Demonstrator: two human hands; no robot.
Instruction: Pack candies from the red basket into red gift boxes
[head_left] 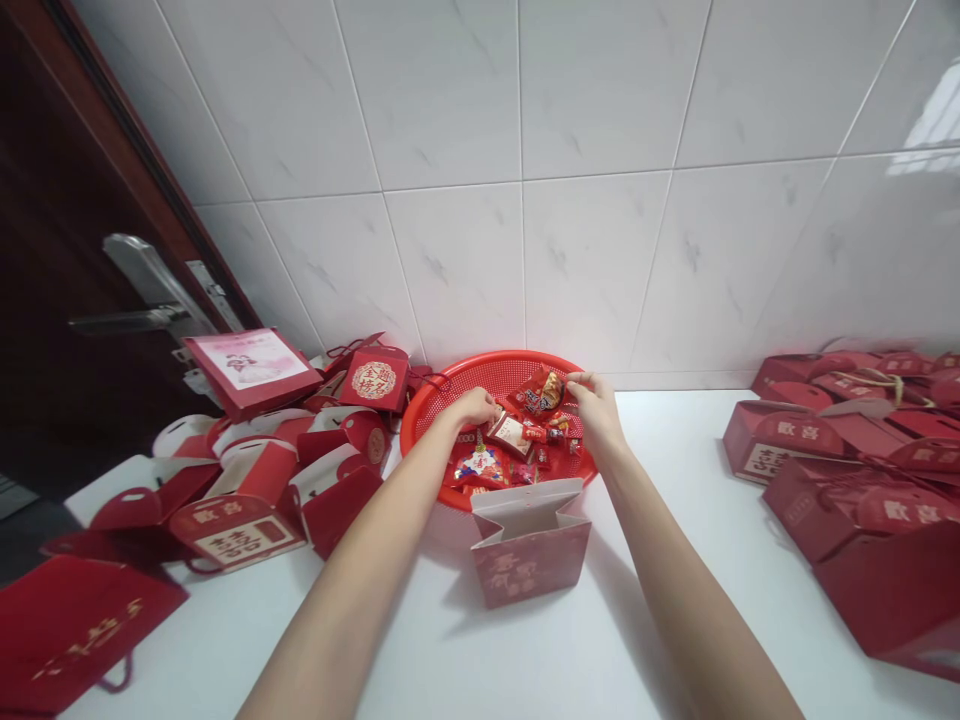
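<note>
Picking from the red basket (425,385), my right hand (595,408) pinches a snack packet (541,392); my left hand (474,408), half-curled, meets a cream packet (511,434), grip unclear. Lifting demands steady fingertips.

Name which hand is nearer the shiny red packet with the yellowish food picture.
Right hand: its fingers are at the right edge of the packet. The left hand is farther off, to its left.

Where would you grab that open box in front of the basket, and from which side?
I'd pinch the box by its front wall's top edge, from above on the near side: it stands upright, mouth up, while the basket crowds its far side.
</note>
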